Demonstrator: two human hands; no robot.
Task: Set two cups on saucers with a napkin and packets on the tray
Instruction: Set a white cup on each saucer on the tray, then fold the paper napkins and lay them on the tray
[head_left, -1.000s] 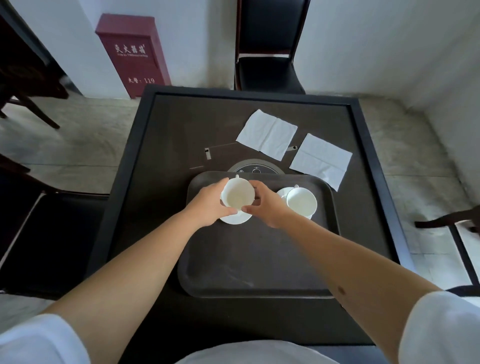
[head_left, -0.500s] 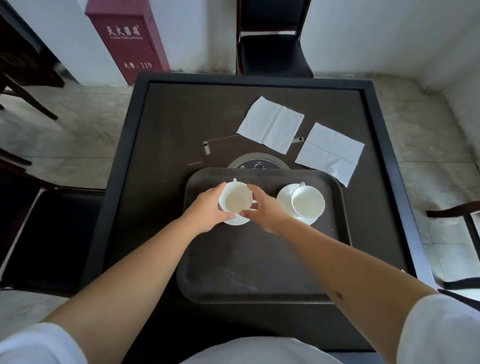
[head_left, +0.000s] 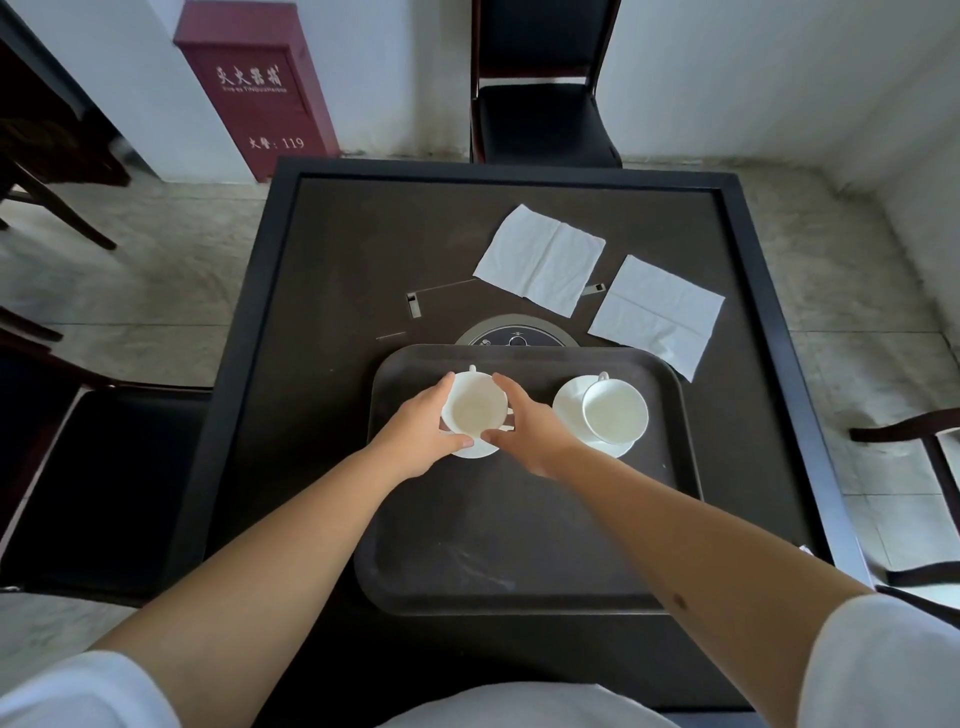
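Overhead, a person's two hands cup a white cup (head_left: 474, 410) on the dark tray (head_left: 519, 561), which serves as the landmark on a dark square table (head_left: 322, 270). Left hand (head_left: 415, 436) curves round the cup's left side, thumb lying on the saucer (head_left: 475, 451) beneath; right hand (head_left: 530, 431) curves round its right side, thumb tip meeting the left thumb at the saucer's near edge. Both hands grip the cup, which sits on that saucer in the tray's far-left part. Its handle points toward the tray's far rim. In the tray's far-right part a second cup (head_left: 614, 413) stands on a second saucer (head_left: 571, 410), untouched, just beside the right hand. The tray's near half is bare dark surface with faint scuffs. Beyond the tray's far rim a round inset panel (head_left: 517, 335) shows partly on the table. Farther beyond, a napkin (head_left: 540, 259) lies flat, and a second napkin (head_left: 657, 312) lies off the tray's far-right corner, its near corner almost touching the rim. A thin packet (head_left: 414, 304) lies on the table beyond the tray's far-left corner. Past the table stand a black chair (head_left: 543, 119) and a red cabinet (head_left: 254, 88) against the wall. White sleeves (head_left: 878, 670) frame the foreground.
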